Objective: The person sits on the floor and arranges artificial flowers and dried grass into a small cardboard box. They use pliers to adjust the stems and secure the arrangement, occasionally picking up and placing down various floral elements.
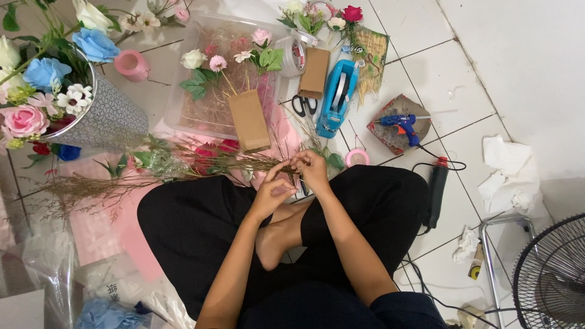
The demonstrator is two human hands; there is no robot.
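Note:
I sit cross-legged on a tiled floor in black trousers. My left hand (272,187) and my right hand (313,169) meet above my knees, both pinched on the stem end of a bunch of dried grass and artificial flowers (183,163). The bunch lies across the floor and points left, with red blooms and green leaves in it. A small brown paper bag (249,120) holding flowers lies just beyond my hands.
A clear plastic tray (210,106) of dried filler lies ahead. A patterned bucket of flowers (100,119) is at left. Scissors (304,105), a blue tape dispenser (337,97), a blue glue gun (402,125), pink tape rolls, tissues and a fan (551,274) lie around.

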